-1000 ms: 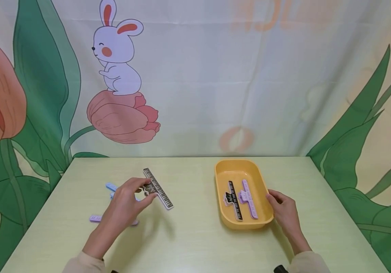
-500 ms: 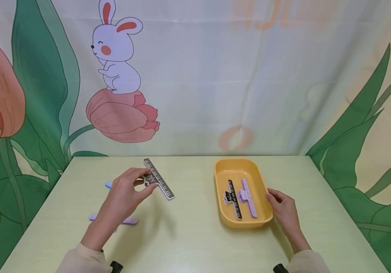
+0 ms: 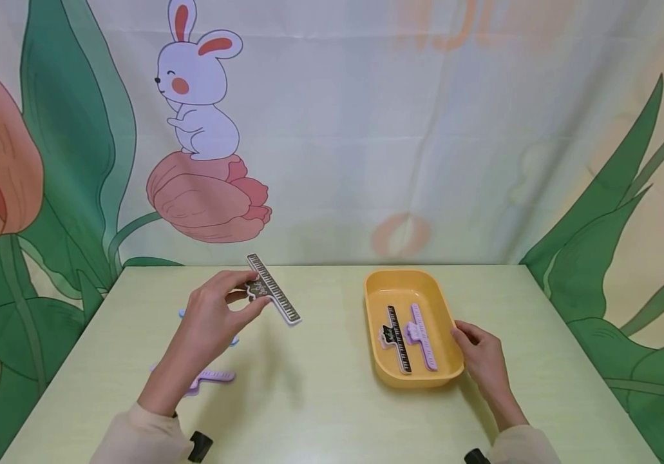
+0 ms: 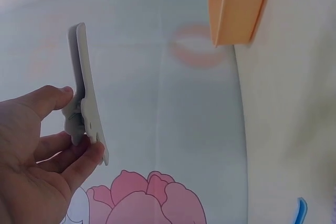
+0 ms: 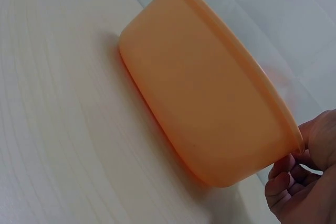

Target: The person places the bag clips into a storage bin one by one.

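Observation:
My left hand (image 3: 211,319) pinches a black-and-white clip (image 3: 274,289) with a piano-key bar, holding it in the air above the table's left half. In the left wrist view the clip (image 4: 86,95) shows edge-on between thumb and fingers. My right hand (image 3: 485,361) grips the right rim of a yellow tray (image 3: 386,377); the right wrist view shows curled fingers (image 5: 283,182) under the rim. Inside the tray lie a black clip (image 3: 399,341) and a purple clip (image 3: 423,338), side by side.
Below my left forearm a purple clip (image 3: 216,376) lies on the table (image 3: 320,412), partly hidden. A blue clip (image 3: 234,341) lies mostly behind the left hand. A printed curtain (image 3: 332,129) hangs along the table's back edge.
My left hand has risen away from the table with the black-and-white clip, moving slightly rightward at the end. The right hand and the tray stay in place.

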`<state>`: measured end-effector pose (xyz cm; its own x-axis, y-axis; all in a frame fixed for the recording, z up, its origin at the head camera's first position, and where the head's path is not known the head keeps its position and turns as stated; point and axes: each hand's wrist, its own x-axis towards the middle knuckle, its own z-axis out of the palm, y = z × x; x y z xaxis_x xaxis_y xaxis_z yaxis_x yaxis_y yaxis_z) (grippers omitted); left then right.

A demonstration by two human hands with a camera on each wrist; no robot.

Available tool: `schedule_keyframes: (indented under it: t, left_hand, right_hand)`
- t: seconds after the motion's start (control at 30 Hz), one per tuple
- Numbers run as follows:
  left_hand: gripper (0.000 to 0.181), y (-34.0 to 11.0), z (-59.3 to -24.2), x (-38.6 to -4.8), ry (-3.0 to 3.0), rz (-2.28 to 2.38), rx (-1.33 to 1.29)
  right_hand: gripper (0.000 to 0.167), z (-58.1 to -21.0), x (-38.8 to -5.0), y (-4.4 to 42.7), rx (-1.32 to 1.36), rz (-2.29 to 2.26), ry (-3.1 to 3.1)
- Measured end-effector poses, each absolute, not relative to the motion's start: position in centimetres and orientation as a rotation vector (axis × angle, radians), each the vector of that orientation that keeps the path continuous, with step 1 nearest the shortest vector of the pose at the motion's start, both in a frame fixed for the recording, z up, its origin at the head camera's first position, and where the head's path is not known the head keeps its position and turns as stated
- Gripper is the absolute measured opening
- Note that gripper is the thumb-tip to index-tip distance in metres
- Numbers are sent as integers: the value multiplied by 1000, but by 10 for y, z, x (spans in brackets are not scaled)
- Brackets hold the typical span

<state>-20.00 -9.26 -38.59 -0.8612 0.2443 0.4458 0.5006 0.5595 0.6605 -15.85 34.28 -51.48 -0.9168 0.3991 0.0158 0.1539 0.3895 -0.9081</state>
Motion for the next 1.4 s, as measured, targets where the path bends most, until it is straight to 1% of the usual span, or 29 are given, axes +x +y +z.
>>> schedule_keyframes:
  t: [0.33,0.77,1.4]
  left_hand:
    - [46,-86,-372,-202,-2495,-1190,-598]
    - [41,-73,-355,-201,-2436,-1259,-652]
    - [38,-44,-351,-209,-2358,-1400,-796]
  right_hand:
    - [40,-515,-159,343,-492,1534,-2423]
    - [40,-512,-157,342,-491,1564,-2414]
    - [41,-514,-158,344,-498,1559,-2420]
